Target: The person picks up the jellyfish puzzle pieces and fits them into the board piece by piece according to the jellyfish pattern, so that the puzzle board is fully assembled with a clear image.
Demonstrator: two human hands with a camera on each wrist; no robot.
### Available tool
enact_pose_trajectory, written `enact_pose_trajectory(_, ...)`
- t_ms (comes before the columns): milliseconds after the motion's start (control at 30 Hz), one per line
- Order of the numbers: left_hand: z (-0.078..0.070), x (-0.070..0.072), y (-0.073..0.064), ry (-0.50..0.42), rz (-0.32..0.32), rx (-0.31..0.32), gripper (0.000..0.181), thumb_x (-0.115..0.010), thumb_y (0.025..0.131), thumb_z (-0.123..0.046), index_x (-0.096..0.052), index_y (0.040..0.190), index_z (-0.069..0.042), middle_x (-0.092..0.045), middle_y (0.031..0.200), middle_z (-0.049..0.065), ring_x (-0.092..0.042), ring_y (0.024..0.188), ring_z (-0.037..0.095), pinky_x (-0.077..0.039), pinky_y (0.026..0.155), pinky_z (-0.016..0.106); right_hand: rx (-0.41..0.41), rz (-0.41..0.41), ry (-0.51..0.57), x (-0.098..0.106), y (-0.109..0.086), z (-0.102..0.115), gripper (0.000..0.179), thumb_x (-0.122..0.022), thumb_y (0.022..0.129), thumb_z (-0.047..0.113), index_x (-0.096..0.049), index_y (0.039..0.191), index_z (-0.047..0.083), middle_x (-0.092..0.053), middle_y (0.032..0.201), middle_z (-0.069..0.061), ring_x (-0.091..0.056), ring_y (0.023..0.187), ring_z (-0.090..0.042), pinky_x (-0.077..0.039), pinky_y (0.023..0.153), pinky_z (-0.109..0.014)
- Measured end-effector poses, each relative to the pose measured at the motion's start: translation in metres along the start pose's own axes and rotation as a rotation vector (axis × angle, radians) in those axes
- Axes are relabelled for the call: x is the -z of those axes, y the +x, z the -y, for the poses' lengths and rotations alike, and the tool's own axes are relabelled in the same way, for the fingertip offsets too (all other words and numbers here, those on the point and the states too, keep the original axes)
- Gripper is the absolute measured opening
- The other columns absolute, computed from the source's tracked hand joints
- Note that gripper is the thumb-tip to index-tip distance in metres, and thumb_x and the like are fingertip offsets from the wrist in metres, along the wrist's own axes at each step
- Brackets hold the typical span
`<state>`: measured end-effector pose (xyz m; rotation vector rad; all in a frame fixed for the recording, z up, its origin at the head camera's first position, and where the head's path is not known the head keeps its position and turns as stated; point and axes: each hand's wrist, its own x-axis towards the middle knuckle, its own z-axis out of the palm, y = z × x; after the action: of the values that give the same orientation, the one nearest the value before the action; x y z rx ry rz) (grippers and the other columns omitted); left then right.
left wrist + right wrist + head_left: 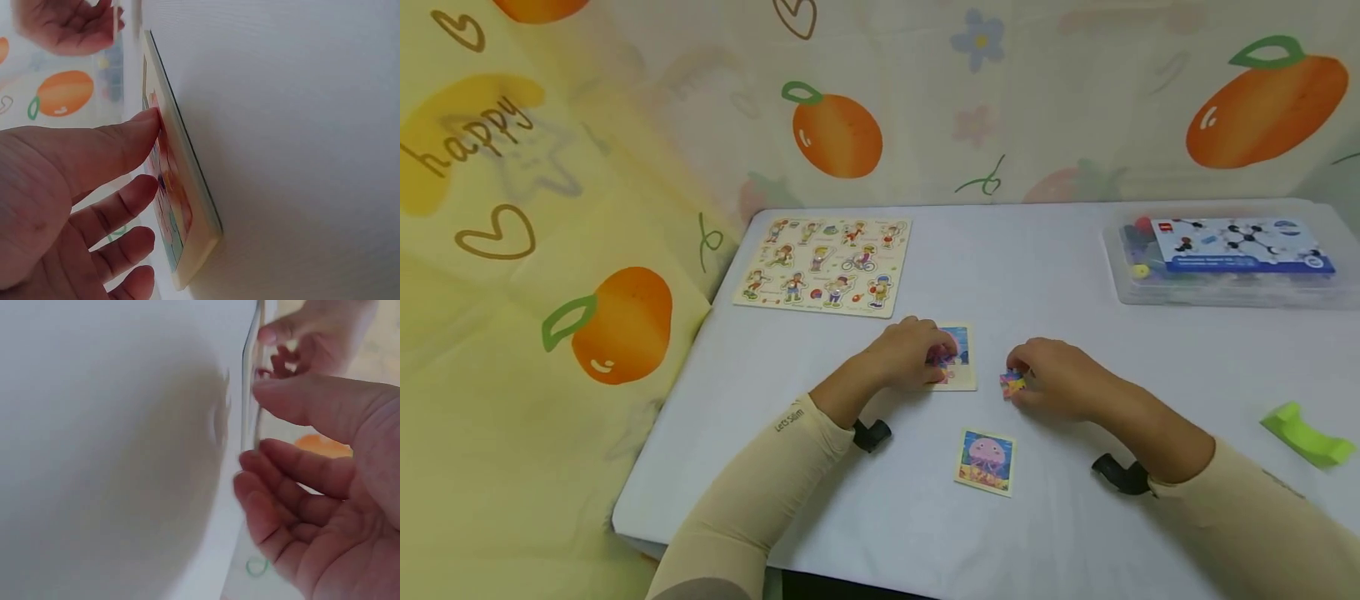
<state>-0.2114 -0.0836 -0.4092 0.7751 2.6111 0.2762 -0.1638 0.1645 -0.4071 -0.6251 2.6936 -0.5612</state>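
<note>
A small jigsaw puzzle board (962, 383) with a pale frame lies flat mid-table, with several sea-picture pieces in it. Over its left part is my left hand (912, 354), its thumb and fingertips touching the pieces; these partly hide the picture. In the left wrist view the thumb (134, 134) rests on the puzzle face near the frame. Just right of the board, my right hand (1060, 379) pinches a colourful jigsaw piece (1012, 384) between thumb and fingers. The right wrist view shows that piece (258, 428) edge-on. Nearer me lies a jellyfish picture card (987, 462).
A wooden board with cartoon figures (823, 267) lies at the back left. At the back right stands a clear plastic box (1225, 287) with a molecule-print label. A bright green curved piece (1307, 435) sits at the right. A patterned curtain (925, 158) borders the table behind and left.
</note>
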Motion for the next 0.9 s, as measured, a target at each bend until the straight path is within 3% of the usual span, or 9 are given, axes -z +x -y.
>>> enact_pose_trajectory(200,0.003,-0.003,0.004,-0.021,-0.013,0.001,0.036,-0.076,0.094,-0.031,-0.068,0.128,-0.028,-0.06,0.111,-0.005,-0.049,0.103,0.016,-0.042,0.089,0.034,0.146,-0.105,-0.03,-0.008,0.021,0.019,0.024,-0.081,0.086,0.021,-0.075,0.106,0.008,-0.071,0.098,-0.003,-0.064,0.093,-0.022,-0.053,0.089,-0.046)
enact_pose_trajectory(433,0.003,-0.006,0.006,-0.06,-0.015,-0.01,0.037,-0.075,0.094,-0.031,-0.068,0.13,-0.026,-0.06,0.11,-0.006,-0.049,0.104,0.015,-0.042,0.089,0.033,0.279,-0.145,-0.098,-0.017,0.038,0.027,0.012,-0.084,0.084,0.015,-0.08,0.093,0.008,-0.07,0.091,-0.002,-0.065,0.09,-0.022,-0.054,0.087,-0.043)
enact_pose_trajectory(667,-0.006,-0.005,0.007,-0.035,-0.025,-0.005,0.038,-0.076,0.093,-0.039,-0.068,0.127,-0.026,-0.059,0.106,-0.006,-0.049,0.102,0.015,-0.042,0.087,0.033,0.292,-0.127,-0.093,-0.016,0.039,0.029,0.015,-0.084,0.084,0.015,-0.081,0.095,0.006,-0.068,0.092,-0.003,-0.063,0.091,-0.023,-0.054,0.086,-0.04)
enact_pose_trajectory(800,-0.011,-0.004,0.008,-0.002,-0.028,0.01,0.038,-0.077,0.091,-0.039,-0.068,0.126,-0.025,-0.06,0.106,-0.006,-0.05,0.102,0.015,-0.042,0.087,0.033,0.263,-0.088,-0.086,-0.012,0.034,0.027,0.022,-0.083,0.087,0.022,-0.082,0.104,0.008,-0.063,0.097,-0.006,-0.056,0.089,-0.022,-0.049,0.077,-0.035)
enact_pose_trajectory(900,-0.013,-0.003,0.008,0.005,-0.024,0.019,0.037,-0.077,0.091,-0.037,-0.068,0.125,-0.025,-0.06,0.105,-0.006,-0.05,0.101,0.016,-0.042,0.087,0.033,0.232,-0.056,-0.117,-0.011,0.029,0.023,0.029,-0.081,0.089,0.029,-0.08,0.114,0.014,-0.061,0.107,-0.009,-0.054,0.093,-0.026,-0.048,0.078,-0.036)
